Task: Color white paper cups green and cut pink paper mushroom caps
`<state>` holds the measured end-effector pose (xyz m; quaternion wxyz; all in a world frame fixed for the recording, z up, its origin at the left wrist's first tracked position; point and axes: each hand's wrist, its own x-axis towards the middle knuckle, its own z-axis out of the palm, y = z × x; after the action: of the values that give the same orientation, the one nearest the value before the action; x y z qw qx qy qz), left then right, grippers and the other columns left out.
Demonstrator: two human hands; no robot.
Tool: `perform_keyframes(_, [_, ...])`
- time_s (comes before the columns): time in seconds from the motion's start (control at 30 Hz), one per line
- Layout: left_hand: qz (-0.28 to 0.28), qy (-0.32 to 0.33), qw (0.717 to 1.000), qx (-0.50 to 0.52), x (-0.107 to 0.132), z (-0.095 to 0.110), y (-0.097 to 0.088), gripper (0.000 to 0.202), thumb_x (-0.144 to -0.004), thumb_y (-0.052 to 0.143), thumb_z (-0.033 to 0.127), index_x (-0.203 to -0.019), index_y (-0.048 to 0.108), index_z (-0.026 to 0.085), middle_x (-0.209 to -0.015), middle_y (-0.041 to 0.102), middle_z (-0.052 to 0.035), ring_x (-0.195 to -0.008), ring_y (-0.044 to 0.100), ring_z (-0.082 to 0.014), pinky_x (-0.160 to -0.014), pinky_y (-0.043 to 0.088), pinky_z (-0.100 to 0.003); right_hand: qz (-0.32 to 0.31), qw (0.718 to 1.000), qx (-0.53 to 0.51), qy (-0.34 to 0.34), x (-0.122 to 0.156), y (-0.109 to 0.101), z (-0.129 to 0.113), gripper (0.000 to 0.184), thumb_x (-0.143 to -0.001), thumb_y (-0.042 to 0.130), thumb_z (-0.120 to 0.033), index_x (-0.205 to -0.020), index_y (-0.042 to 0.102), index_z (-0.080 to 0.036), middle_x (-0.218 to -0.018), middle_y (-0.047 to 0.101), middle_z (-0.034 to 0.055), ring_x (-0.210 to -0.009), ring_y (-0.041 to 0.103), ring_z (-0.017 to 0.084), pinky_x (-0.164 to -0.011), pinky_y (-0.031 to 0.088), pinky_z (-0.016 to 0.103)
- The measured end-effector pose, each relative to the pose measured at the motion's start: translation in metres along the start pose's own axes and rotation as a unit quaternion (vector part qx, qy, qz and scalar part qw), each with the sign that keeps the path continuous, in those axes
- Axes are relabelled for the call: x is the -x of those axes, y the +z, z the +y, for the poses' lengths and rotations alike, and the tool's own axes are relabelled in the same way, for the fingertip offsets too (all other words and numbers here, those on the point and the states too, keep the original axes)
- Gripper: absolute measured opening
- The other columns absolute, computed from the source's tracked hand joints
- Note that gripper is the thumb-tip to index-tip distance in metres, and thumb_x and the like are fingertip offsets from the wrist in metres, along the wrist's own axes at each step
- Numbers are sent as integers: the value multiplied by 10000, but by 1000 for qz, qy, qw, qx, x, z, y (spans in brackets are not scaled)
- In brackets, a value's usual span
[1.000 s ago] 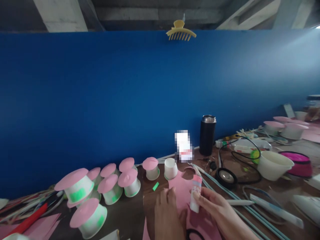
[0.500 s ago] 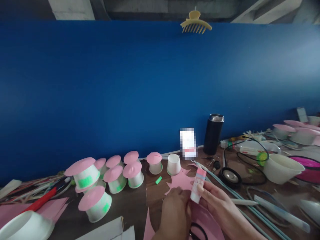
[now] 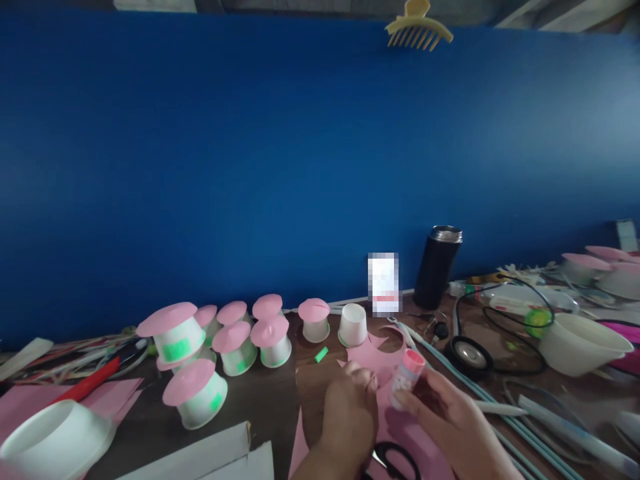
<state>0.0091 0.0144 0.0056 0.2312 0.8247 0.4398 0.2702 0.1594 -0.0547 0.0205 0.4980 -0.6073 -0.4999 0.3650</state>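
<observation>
My right hand [image 3: 445, 417] grips a small white glue stick [image 3: 403, 385] with a pink end, thumb in front and fingers behind. Beside it, my left hand [image 3: 350, 407] is curled closed over the pink paper; its fingertips are turned away, and what they hold, if anything, is hidden. Cut pink paper [image 3: 367, 355] with scalloped edges lies beneath and ahead of both hands. Black-handled scissors [image 3: 400, 448] rest on the paper by my left wrist. Just beyond are an upturned white cup [image 3: 353, 325], a pink-topped cup [image 3: 314, 312] and a green strip [image 3: 321, 355].
Several white cups with pink paper discs [image 3: 235, 337] stand at left, near a white bowl [image 3: 57, 437] and white card [image 3: 200, 460]. At right are a black flask [image 3: 437, 270], a stethoscope [image 3: 469, 355], blue-green tubing [image 3: 480, 387] and a cream tub [image 3: 583, 343]. A blue wall rises behind.
The view has shifted slightly. The glue stick has tipped, turning its pink end toward me. My left hand has moved a little away from it, and more of the scissors shows.
</observation>
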Motion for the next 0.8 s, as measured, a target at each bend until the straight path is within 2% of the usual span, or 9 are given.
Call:
perform_keyframes(0.17, [16,21,1000,9,0,-7,3,283,-902,395,184,-695,587,198,-809,604,-36,-741,562,-164,-660,338,-291,-5,993,109,-47,1,7,-2,260,-824,602,-449,-904,644,-206,-839,711,25,-769,655,200,-698,516,247])
perform_keyframes(0.4, [-9,33,999,2,1,-5,1,364,-934,350,206,-695,625,193,-788,600,-42,-700,551,-156,-646,344,-293,-2,983,169,-72,2,3,5,235,-849,577,-418,-963,634,-220,-904,725,19,-801,669,195,-720,508,234])
perform_keyframes(0.57, [-15,14,1000,-3,3,-3,1,357,-924,377,228,-730,674,196,-835,594,-48,-714,545,-151,-629,337,-284,14,978,196,-70,2,3,7,246,-844,584,-438,-925,624,-210,-840,724,21,-757,672,198,-692,519,247])
perform_keyframes(0.63, [-29,5,999,-14,1,-3,-1,322,-900,416,220,-712,675,196,-827,590,-45,-710,540,-148,-624,328,-281,37,979,188,-69,4,2,6,252,-836,593,-453,-904,619,-212,-794,721,18,-716,675,198,-664,530,255])
perform_keyframes(0.7, [-45,-4,999,-12,-1,-3,-3,301,-882,445,213,-680,667,196,-823,593,-36,-702,537,-137,-615,321,-273,87,978,168,-88,8,-1,5,249,-833,600,-456,-907,613,-219,-799,726,25,-723,686,207,-655,541,263])
perform_keyframes(0.8, [-55,-28,998,14,-3,-4,-5,286,-875,464,210,-675,668,196,-851,611,-22,-715,545,-120,-613,320,-262,169,963,154,-143,16,-7,6,256,-829,616,-437,-979,613,-229,-905,734,57,-850,699,237,-735,551,283])
